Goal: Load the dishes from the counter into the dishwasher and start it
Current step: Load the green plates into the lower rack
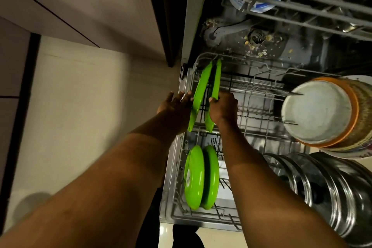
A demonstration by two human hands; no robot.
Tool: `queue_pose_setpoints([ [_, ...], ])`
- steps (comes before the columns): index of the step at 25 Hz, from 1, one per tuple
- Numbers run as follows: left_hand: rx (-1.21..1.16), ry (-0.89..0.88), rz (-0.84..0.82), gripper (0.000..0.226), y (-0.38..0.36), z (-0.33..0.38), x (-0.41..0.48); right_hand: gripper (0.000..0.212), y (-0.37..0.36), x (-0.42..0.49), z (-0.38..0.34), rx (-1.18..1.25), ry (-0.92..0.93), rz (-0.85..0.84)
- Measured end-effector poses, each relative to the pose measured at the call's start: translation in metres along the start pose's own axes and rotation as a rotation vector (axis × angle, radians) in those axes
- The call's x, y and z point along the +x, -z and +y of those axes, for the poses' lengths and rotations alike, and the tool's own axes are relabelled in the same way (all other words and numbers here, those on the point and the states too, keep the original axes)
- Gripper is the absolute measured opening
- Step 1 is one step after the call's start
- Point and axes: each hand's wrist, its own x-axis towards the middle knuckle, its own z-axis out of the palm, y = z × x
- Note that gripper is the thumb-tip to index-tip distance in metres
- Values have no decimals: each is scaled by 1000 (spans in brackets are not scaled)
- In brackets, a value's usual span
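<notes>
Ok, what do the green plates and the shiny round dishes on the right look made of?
The green plates look like plastic or melamine: glossy, evenly bright colour. The round dishes look like polished steel: mirror-like streaked reflections.

Found the outer large plate (199,96) and inner large plate (216,80) on edge side by side at the lower rack's (261,96) far left, two smaller plates (194,177) on edge nearer in that row. Saw the left hand (174,104) against the outer one, the right hand (223,106) round the inner one's rim. Noted stacked bowls (316,110) at the rack's right, upright dishes (332,197) before them.
</notes>
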Motion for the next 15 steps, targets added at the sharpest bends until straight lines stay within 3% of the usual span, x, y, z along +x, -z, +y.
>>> queue_pose_setpoints([
  [4, 67, -28, -15, 81, 5, -3, -3, 40, 5, 0, 4, 17, 6, -26],
  [9, 84, -33, -39, 78, 5, -6, -2, 24, 5, -1, 2, 52, 0, -37],
  [15, 98, -14, -34, 80, 9, -3, -6, 22, 12, -5, -5, 17, -43, -68],
])
